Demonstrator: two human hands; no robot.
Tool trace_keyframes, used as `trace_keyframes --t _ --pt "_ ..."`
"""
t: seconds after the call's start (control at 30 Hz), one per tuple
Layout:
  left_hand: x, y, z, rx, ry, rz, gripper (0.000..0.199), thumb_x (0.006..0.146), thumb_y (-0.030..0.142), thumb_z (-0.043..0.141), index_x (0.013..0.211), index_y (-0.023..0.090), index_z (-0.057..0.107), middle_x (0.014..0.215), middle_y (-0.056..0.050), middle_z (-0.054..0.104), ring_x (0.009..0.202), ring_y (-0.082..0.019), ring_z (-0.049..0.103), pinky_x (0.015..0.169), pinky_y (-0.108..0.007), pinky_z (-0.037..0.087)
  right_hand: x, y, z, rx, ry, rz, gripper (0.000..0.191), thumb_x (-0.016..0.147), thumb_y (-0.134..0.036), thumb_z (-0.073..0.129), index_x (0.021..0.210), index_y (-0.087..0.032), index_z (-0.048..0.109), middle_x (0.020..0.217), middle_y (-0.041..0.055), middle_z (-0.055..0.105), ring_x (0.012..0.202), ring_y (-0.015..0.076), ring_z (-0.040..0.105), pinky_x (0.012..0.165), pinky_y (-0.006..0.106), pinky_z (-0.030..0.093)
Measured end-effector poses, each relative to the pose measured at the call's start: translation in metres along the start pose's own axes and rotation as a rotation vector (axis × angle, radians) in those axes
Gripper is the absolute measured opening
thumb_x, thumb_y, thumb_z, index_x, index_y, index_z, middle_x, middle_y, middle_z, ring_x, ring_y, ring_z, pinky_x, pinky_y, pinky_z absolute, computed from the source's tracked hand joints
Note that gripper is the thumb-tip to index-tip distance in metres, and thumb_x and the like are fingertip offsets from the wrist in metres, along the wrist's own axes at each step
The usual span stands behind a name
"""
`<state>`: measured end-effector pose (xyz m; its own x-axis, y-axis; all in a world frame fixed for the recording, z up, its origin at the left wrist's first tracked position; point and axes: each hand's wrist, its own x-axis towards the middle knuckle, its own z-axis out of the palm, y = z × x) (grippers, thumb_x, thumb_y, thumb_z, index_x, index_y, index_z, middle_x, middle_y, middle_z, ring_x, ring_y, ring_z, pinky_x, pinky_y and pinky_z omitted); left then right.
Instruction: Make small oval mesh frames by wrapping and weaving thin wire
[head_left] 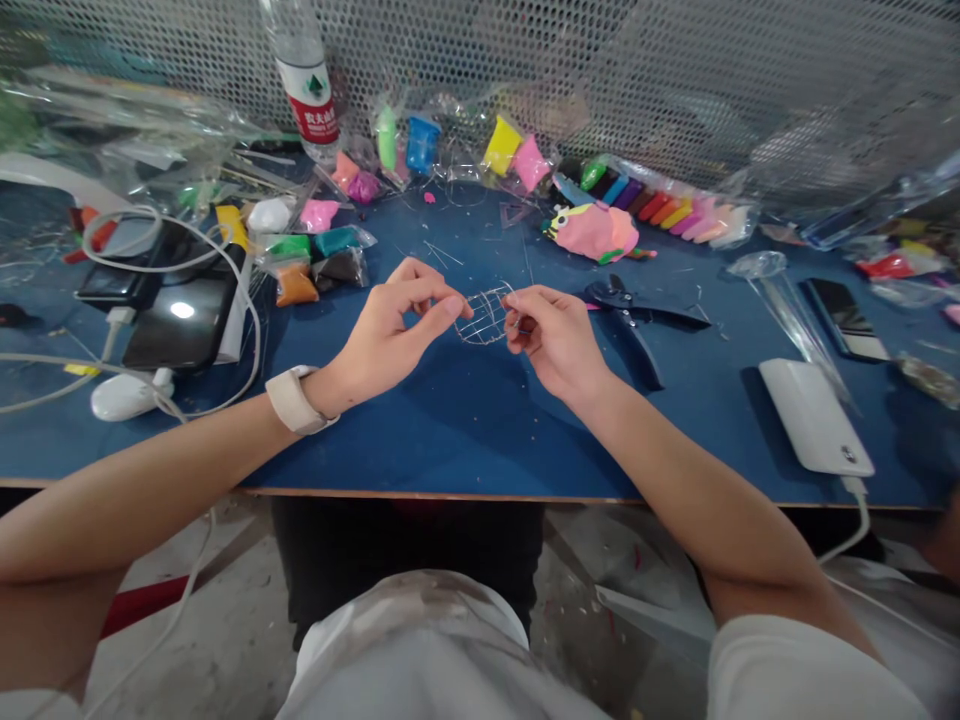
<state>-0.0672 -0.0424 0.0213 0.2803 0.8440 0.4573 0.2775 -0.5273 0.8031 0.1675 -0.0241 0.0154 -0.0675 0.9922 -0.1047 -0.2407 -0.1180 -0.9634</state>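
Between my two hands, above the blue table, is a small wire frame (484,318) of thin silvery wires crossing like a cage. My left hand (397,325) pinches its left end with thumb and forefinger. At the right end, the fingertips of my right hand (551,335) are closed on the wire. A pair of dark-handled pliers (630,320) lies just right of my right hand. Behind it sits a pink clay figure (596,232) with a yellow-and-green head and white eyes. Loose bits of wire (442,252) are scattered on the table beyond my hands.
Clay packets (295,283) and a water bottle (307,100) stand back left. Coloured clay sticks (667,208) line the perforated metal panel (450,50). Cables and black phones (184,308) lie left; a white power bank (816,415) and another phone (846,318) lie right.
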Motion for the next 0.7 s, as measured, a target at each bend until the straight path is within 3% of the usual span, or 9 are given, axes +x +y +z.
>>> trace_keyframes --t 0.1,0.2,0.37,0.7 --pt "0.003 0.002 -0.005 0.015 -0.078 -0.011 0.042 0.118 0.054 0.068 0.101 0.021 0.089 0.096 -0.007 0.076 0.087 -0.017 0.065 0.082 -0.031 0.058 0.000 0.002 -0.001 -0.045 0.019 -0.023 0.019 0.075 -0.028 0.092 0.065 -0.023 0.077 0.064 -0.0032 0.065 0.054 0.0079 0.057 0.044 0.021 0.046" --pt "0.004 0.000 -0.005 -0.031 -0.127 -0.075 0.035 0.116 0.047 0.071 0.107 0.021 0.092 0.096 -0.007 0.081 0.078 -0.014 0.062 0.073 -0.029 0.051 -0.001 0.002 0.001 -0.054 0.021 -0.013 0.019 0.077 -0.026 0.090 0.065 -0.023 0.076 0.064 -0.0029 0.065 0.054 0.0081 0.058 0.044 0.021 0.046" --pt "0.004 -0.008 -0.003 -0.150 -0.144 -0.125 0.029 0.114 0.044 0.074 0.115 0.022 0.093 0.101 -0.007 0.086 0.078 -0.014 0.063 0.068 -0.028 0.047 -0.003 0.000 0.003 -0.042 0.002 0.035 0.018 0.077 -0.028 0.089 0.066 -0.022 0.076 0.066 -0.0031 0.065 0.054 0.0073 0.060 0.044 0.020 0.046" --pt "0.003 -0.009 -0.004 -0.202 -0.125 -0.117 0.031 0.111 0.049 0.081 0.113 0.022 0.095 0.103 -0.009 0.088 0.084 -0.017 0.071 0.072 -0.030 0.053 -0.005 -0.001 0.003 -0.065 -0.016 0.054 0.022 0.076 -0.031 0.093 0.067 -0.023 0.075 0.066 -0.0029 0.067 0.055 0.0081 0.059 0.046 0.021 0.048"
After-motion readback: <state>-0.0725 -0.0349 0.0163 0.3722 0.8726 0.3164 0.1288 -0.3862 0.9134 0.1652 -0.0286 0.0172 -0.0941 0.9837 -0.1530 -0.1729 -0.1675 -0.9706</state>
